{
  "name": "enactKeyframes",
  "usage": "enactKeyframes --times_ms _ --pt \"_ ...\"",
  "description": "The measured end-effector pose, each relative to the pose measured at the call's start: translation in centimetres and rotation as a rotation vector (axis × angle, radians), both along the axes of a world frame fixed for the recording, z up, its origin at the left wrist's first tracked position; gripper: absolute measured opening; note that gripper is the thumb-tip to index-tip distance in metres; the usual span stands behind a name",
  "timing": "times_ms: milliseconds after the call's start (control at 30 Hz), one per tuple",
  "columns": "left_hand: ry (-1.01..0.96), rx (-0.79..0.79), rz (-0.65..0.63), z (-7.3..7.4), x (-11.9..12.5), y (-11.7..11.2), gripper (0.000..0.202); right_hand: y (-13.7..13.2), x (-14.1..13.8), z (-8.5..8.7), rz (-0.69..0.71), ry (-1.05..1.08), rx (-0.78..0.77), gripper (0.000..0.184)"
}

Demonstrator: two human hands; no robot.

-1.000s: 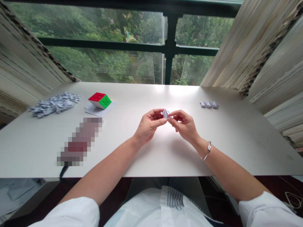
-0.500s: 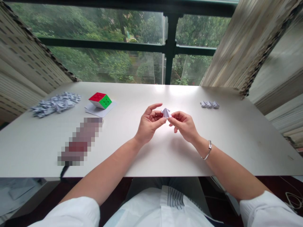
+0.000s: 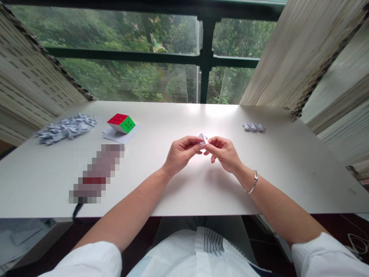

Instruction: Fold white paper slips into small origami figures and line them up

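A small folded white paper piece [image 3: 202, 137] with pointed pleats is held just above the middle of the table. My left hand [image 3: 182, 152] pinches it from the left, its fingers and thumb closed together on the paper. From the other side, my right hand [image 3: 224, 153] grips it between thumb and fingertips. The fingers cover part of the folds. A short row of similar folded paper pieces [image 3: 254, 127] lies to the right, beyond my right hand.
On the white table [image 3: 138, 169] a heap of folded papers [image 3: 67, 129] lies at the far left. Beside it a puzzle cube [image 3: 121, 123] rests on white paper sheets [image 3: 133, 135]. A blurred-out long object [image 3: 96, 175] lies nearer. A window and curtains border the table's back.
My left fingers, with the index finger raised before, have come down and closed over the paper piece. It is now more covered. My right hand stays nearly in place.
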State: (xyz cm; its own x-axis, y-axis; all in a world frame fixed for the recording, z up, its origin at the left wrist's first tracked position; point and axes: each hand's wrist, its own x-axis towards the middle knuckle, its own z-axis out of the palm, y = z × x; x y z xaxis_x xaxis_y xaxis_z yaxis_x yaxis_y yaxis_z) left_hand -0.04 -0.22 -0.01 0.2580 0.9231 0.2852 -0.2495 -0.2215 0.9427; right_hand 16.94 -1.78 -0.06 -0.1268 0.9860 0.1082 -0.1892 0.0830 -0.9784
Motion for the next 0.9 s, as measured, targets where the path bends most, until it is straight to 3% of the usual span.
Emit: enactKeyframes --times_ms 333,533,733,900 --pt "-0.125 0.004 -0.032 -0.19 0.41 -0.37 0.028 -0.32 -0.14 0.21 -0.001 0.036 0.033 0.034" --pt "-0.125 0.006 0.028 -0.32 0.57 -0.53 0.028 -0.47 -0.27 0.36 -0.010 0.025 0.066 0.037" --pt "-0.190 -0.041 -0.027 -0.26 0.57 -0.57 0.025 -0.73 -0.18 0.54 0.001 -0.007 0.131 0.033" --pt "-0.173 0.069 0.032 -0.26 0.41 -0.80 0.027 -0.94 -0.01 0.37 -0.019 -0.084 0.221 0.029"
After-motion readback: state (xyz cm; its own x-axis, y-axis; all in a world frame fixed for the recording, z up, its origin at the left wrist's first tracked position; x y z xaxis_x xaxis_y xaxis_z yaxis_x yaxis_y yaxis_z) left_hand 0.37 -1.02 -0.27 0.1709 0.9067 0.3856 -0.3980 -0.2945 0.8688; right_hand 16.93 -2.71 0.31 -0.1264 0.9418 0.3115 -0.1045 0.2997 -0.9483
